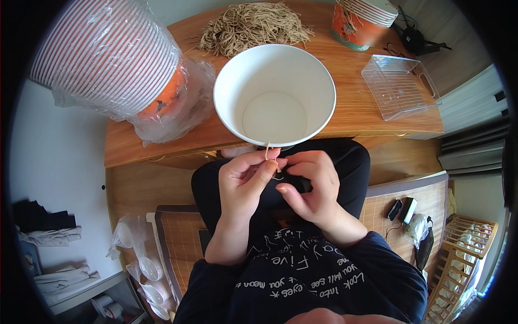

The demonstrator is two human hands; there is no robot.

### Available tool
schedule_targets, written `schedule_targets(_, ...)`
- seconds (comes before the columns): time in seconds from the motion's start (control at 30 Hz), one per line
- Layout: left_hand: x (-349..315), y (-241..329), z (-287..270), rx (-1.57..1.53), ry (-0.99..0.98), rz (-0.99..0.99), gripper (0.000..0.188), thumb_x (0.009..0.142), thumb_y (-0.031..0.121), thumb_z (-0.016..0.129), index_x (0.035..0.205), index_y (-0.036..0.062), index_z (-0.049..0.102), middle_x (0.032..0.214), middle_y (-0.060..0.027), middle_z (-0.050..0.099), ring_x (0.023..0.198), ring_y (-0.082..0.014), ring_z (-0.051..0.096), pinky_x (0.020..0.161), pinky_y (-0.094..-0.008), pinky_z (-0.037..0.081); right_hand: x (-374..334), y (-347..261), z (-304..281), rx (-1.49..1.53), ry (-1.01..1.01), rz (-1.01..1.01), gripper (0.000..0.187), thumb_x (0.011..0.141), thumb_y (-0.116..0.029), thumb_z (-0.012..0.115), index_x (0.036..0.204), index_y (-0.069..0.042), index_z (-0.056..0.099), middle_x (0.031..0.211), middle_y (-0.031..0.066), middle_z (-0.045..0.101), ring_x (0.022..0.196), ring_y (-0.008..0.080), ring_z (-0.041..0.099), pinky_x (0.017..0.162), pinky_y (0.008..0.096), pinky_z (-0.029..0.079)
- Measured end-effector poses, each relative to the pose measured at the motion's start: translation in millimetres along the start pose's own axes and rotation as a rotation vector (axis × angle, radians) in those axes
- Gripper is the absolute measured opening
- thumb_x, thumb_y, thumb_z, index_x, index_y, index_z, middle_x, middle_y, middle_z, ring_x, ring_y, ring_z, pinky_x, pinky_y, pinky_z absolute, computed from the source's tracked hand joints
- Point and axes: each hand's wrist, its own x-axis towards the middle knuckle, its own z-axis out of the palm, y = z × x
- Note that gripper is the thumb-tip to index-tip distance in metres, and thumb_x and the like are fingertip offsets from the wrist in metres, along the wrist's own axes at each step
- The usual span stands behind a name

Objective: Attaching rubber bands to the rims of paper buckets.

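Observation:
A large white paper bucket (pixel 275 97) is tilted with its mouth facing me, at the table's near edge above my lap. Just below its near rim, my left hand (pixel 243 178) pinches a thin beige cord (pixel 266 151) between thumb and fingers. The cord's upper end rises against the rim, and a short strand hangs below the fingertips. My right hand (pixel 315 186) is beside it, fingers curled toward the left fingertips and the thumb held apart. Nothing shows in its grasp. How the cord meets the bucket is too small to tell.
A heap of beige cords (pixel 256 27) lies behind the bucket on the wooden table (pixel 345 108). To the left stands a tall stack of buckets in clear plastic (pixel 108 59). At the right are a clear plastic tray (pixel 399 86) and a smaller orange bucket stack (pixel 360 27).

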Motion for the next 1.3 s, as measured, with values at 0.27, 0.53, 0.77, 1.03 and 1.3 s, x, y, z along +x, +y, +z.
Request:
schedule_targets(0.27,-2,-3,-6,0.001,0.027,0.032,0.022,0.095,-0.004,0.064,0.116,-0.0067,0.068,0.109,-0.0157,0.071,0.096,-0.0205,0.071,0.087,-0.0309,0.058,9,4,8,-0.232,0.113,-0.232,0.034,0.063,-0.008,0.088,0.095,-0.012,0.076,0.095,0.0033,0.069,0.079,0.0212,0.059,0.065,0.0295,0.049)
schedule_targets(0.53,-1,4,4,-0.038,-0.007,-0.045,0.025,0.101,0.005,0.057,0.123,-0.0063,0.059,0.099,-0.0073,0.067,0.084,-0.0128,0.065,0.075,-0.0253,0.056,4,6,13,-0.153,0.107,-0.089,0.026,0.068,-0.008,0.083,0.091,-0.01,0.07,0.09,0.0018,0.064,0.08,0.0219,0.058,0.071,0.0325,0.046)
schedule_targets(0.77,-3,8,4,-0.002,-0.1,-0.096,0.025,0.099,0.01,0.061,0.121,-0.0018,0.059,0.085,0.0043,0.053,0.074,-0.0019,0.043,0.064,-0.0182,0.035,1,10,11,0.135,0.018,0.094,0.017,0.079,-0.006,0.079,0.09,-0.006,0.067,0.089,0.0079,0.061,0.081,0.0258,0.058,0.072,0.0343,0.047)
schedule_targets(1.03,2,-7,-2,0.058,-0.093,0.003,0.017,0.097,0.007,0.065,0.112,0.001,0.062,0.094,0.0022,0.054,0.077,-0.0028,0.047,0.068,-0.0178,0.038,1,8,13,0.522,-0.008,0.354,0.01,0.087,-0.007,0.075,0.09,-0.002,0.067,0.09,0.0086,0.062,0.082,0.0217,0.061,0.076,0.0319,0.049)
schedule_targets(1.3,3,-12,-1,-0.004,0.026,0.052,0.009,0.094,0.001,0.067,0.102,-0.0008,0.065,0.099,-0.0016,0.056,0.081,-0.0048,0.054,0.072,-0.0183,0.043,18,6,5,0.119,-0.007,0.063,0.012,0.08,-0.008,0.08,0.087,-0.007,0.071,0.087,0.0044,0.065,0.078,0.021,0.06,0.071,0.031,0.047)
